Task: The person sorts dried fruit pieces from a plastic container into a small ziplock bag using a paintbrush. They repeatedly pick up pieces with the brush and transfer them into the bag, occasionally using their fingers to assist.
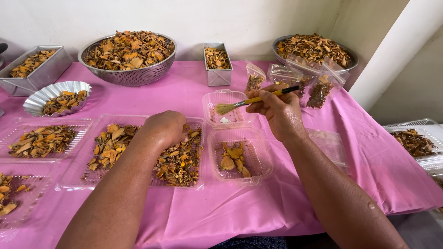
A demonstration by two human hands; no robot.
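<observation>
- The right hand [276, 112], right of centre in the frame, is pinching a small brush [251, 100] between curled fingers; the yellow handle is pointing to the upper right and the bristles are hanging over an open clear box [229, 109] that is holding only a pale scrap.
- The left hand [162, 129], at centre, is pressing down with bent fingers into a wide clear tray [138, 152] of dried orange slices; whether it is gripping a slice I cannot tell, as the fingertips are hidden.
- Just below the brush, a second clear box [240, 157] is holding a few larger orange slices.
- At left, more clear trays [42, 140] are carrying the same slices, and a fluted foil dish [57, 97] is sitting above them.
- Along the upper edge, a metal colander [127, 57], two rectangular tins [217, 62] and a metal bowl [315, 50] are brimming with slices.
- Small clear bags [318, 90] of chips are leaning near the bowl.
- A pink cloth [258, 203] is covering the table, with a pale wall [230, 18] rising behind.
</observation>
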